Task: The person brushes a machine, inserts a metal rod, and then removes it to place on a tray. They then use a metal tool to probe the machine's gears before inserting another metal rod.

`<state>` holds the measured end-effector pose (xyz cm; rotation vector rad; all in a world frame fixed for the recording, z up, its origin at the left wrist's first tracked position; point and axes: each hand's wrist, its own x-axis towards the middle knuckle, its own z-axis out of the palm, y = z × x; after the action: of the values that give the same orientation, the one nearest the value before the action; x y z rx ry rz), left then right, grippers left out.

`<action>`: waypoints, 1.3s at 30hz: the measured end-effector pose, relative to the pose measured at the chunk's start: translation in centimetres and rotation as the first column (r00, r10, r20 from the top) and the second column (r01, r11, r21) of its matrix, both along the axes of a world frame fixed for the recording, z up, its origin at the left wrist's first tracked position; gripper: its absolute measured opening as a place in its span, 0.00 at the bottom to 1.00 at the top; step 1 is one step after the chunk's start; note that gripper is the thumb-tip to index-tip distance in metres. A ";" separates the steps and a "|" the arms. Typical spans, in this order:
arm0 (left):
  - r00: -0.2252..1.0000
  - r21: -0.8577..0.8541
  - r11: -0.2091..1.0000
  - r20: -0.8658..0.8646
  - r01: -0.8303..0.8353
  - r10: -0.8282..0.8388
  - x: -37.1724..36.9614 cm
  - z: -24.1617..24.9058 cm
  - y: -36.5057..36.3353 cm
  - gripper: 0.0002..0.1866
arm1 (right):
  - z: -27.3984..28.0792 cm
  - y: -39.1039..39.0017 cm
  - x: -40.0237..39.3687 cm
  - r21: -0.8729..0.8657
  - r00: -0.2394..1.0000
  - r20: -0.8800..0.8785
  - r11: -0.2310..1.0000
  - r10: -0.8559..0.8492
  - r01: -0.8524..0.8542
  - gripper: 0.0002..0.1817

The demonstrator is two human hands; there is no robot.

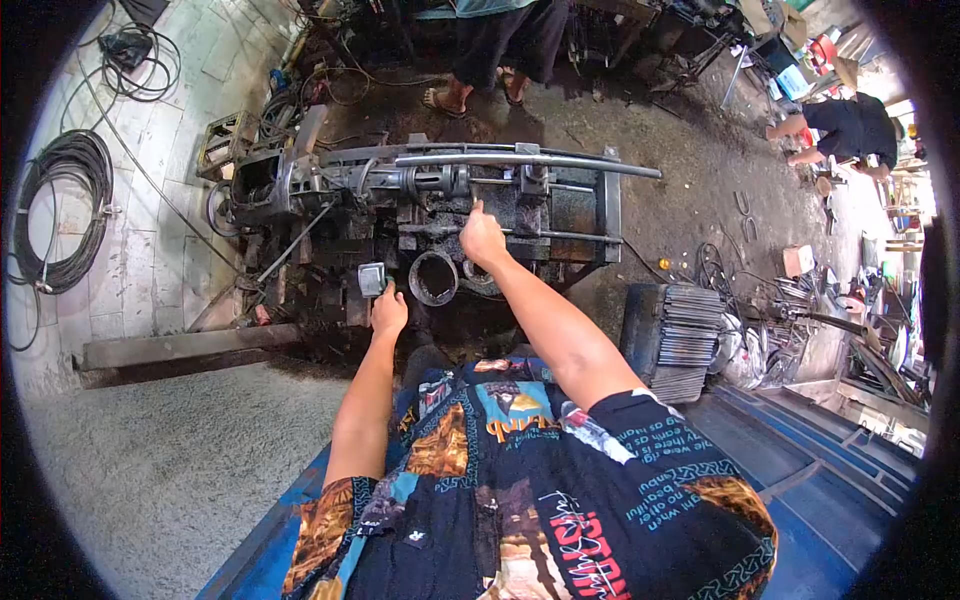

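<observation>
My left hand (389, 312) is at a small grey metal box (371, 279) on the near side of the machine, one finger reaching its lower right edge. My right hand (482, 238) is over the machine bed (560, 215), its fingers closed and the thumb or a finger pointing up toward the spindle part (440, 181). Whatever its fingers grip is too small to make out. A long metal bar (530, 160) lies across the top of the machine. Below the bed, between my hands, is a round metal container (434, 279).
A person (500, 45) stands beyond the machine; another (850, 130) bends at the far right. Stacked metal pieces (688, 335) stand right of my arm. Coiled cable (65, 210) hangs at left. A beam (190, 345) lies at lower left.
</observation>
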<state>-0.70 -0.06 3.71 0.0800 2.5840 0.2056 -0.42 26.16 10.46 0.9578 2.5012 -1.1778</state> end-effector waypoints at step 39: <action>0.999 0.167 0.986 -0.051 -0.003 0.011 0.3 0.7 -1.3 0.23 | -1.5 -0.1 2.8 -0.041 0.996 0.075 0.998 0.057 -0.054 0.32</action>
<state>-0.38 -1.37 4.45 0.1391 2.6142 0.4280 2.40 26.06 8.98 0.8996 2.4204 -1.1463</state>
